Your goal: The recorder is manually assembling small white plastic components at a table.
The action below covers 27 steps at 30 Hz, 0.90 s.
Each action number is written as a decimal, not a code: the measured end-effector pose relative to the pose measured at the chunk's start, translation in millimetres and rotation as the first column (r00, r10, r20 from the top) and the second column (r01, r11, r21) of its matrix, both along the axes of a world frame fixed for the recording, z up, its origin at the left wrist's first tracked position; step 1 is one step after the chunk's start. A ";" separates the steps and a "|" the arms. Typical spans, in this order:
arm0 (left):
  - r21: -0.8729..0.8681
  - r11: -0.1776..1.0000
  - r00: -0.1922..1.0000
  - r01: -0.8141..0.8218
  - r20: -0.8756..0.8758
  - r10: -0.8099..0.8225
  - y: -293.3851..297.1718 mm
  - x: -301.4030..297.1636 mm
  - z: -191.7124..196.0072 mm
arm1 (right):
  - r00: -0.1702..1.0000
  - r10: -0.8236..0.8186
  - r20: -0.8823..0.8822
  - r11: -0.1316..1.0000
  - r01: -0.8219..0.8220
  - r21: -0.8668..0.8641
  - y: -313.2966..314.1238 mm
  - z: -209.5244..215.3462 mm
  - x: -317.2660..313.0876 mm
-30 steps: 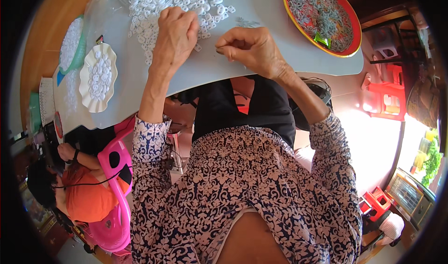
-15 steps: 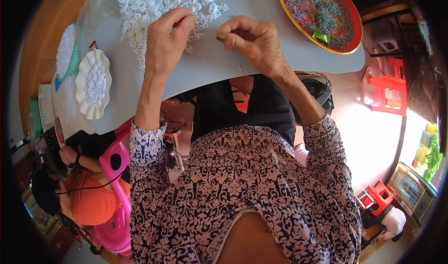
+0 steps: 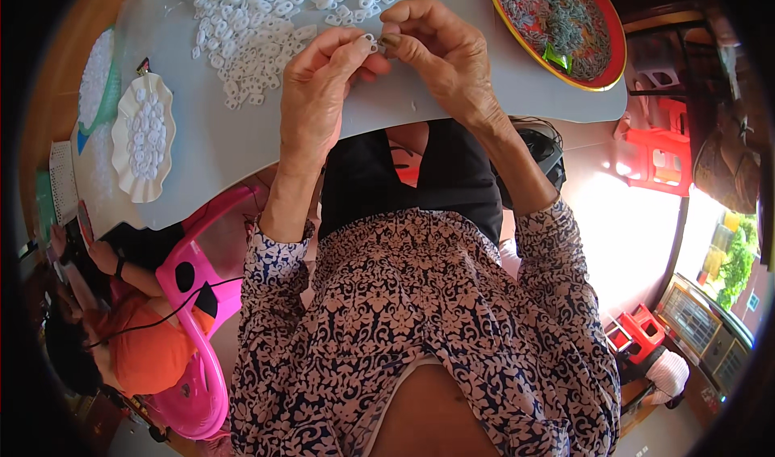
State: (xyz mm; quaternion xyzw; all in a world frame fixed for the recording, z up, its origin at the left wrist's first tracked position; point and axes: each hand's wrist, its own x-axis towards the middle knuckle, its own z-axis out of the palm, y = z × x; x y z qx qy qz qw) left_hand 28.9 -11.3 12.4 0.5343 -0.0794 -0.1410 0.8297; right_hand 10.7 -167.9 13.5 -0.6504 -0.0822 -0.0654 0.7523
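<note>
My left hand pinches a small white plastic piece with a hole between thumb and forefinger, over the table's near edge. Against that piece, my right hand brings its thumb and forefinger together in a pinch. Whatever those right fingers hold is too small and covered to make out. Beyond my left hand spreads a heap of similar white plastic pieces. To the right of my right hand, a round red tray with a yellow rim carries many small grey parts and a green packet.
The grey table curves around my front. At left stand a cream wavy-edged dish of white pieces and a green basket. A person in orange sits by a pink chair. Red stools are at right.
My left hand has come from the heap toward my right hand, and the white piece now shows in its fingers. The right hand has risen slightly, and both hands now meet.
</note>
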 end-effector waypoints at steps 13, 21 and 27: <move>0.115 0.989 0.988 -0.096 0.130 0.081 -5.5 -6.0 -6.7 | 0.999 -0.001 0.044 1.000 0.002 -0.031 2.3 -1.8 -1.6; 0.318 0.945 0.958 -0.079 0.288 -0.016 0.9 -0.9 -2.6 | 0.995 -0.037 0.092 0.996 0.044 -0.078 1.4 -3.8 -1.6; 0.255 0.962 0.953 -0.099 0.303 0.018 -4.2 -4.0 -7.1 | 0.995 -0.059 0.085 0.994 0.067 -0.091 2.0 -2.3 0.0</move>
